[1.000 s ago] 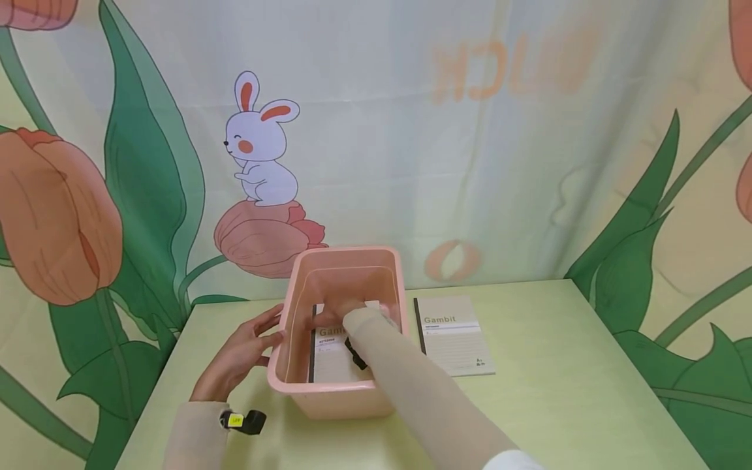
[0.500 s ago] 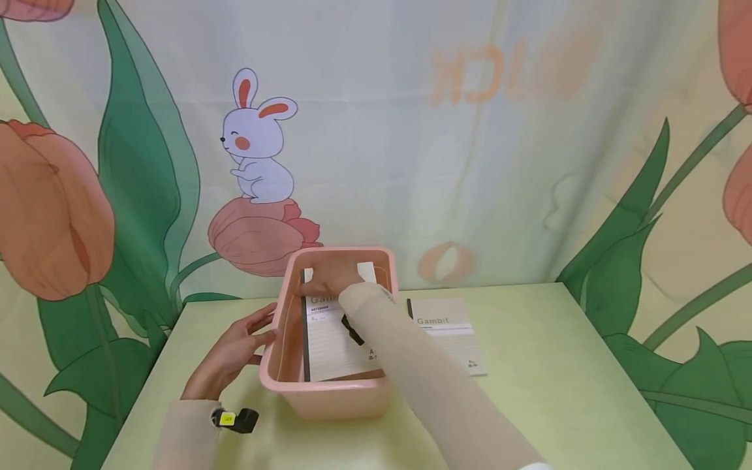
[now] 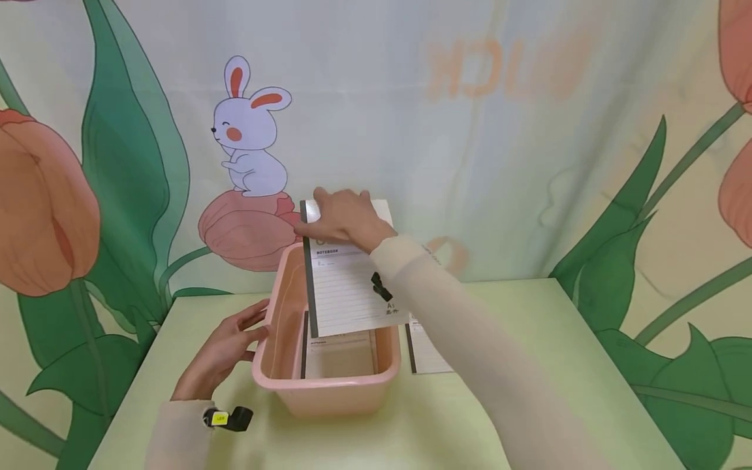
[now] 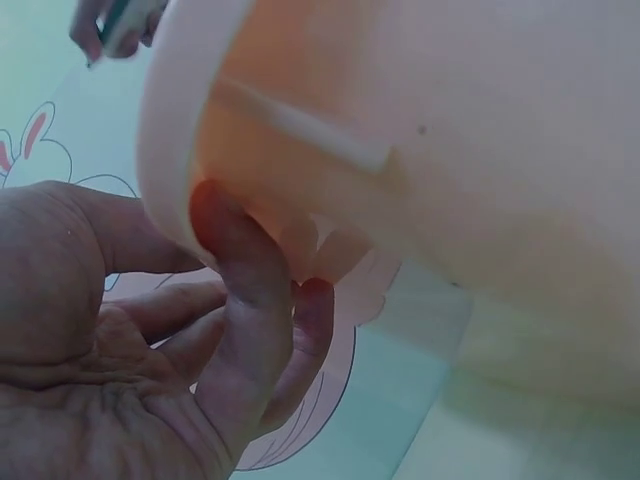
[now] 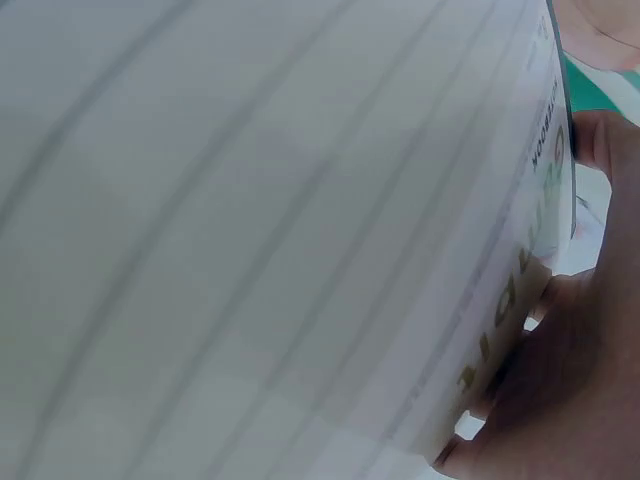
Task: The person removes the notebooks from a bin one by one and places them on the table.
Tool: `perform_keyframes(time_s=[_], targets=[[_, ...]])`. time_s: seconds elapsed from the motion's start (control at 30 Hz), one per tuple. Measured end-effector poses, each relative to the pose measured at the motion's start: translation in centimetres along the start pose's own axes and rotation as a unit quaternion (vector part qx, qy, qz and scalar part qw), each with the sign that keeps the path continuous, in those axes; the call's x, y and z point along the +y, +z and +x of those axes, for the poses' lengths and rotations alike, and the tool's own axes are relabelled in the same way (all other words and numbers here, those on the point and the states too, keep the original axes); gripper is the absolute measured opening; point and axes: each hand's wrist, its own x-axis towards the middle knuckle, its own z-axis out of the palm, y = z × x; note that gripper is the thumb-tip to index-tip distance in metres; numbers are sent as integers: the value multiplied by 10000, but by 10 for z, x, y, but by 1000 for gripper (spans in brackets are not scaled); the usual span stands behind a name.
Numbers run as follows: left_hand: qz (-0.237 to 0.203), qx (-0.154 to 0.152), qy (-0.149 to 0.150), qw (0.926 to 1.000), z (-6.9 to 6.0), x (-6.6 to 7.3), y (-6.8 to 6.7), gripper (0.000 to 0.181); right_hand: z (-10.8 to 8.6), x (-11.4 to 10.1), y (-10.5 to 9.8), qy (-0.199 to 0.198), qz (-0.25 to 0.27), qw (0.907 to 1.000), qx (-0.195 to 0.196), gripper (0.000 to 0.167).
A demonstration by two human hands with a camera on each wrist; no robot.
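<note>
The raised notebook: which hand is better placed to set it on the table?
Probably the right hand: it grips the raised notebook near its top edge. The left hand holds the pink bin at its left side, apart from that notebook.

The head picture is bright, with soft light all over. Below the left hand's point(image 3: 225, 346) grip, a soft shadow lies on the table point(image 3: 546, 365) by the pink bin point(image 3: 331, 399). The notebook point(image 3: 352, 290) in the right hand's point(image 3: 346, 219) grip looks pale, with a white shine beside the thumb. Behind that grip, orange letters point(image 3: 496, 68) look fuzzy. The left wrist picture is dimmer and bluish; past the grip, the bin is blurry. The right wrist picture is grey, and that hand looks dark.
</note>
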Motion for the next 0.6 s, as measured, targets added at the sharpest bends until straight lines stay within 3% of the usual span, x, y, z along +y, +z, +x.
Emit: perform_keyframes(time_s=[0.17,0.3,0.6], targets=[[-178,98,-26,9998,-3,2,3,66,-12,20,-29,-194,-261,9985,448,54],[-247,220,-72,9994,-2,2,5,65,-26,52,-38,-205,-366,9968,683,46],[-184,227,-62,9996,-2,1,2,64,-63,145,-16,153,-684,9940,834,45]])
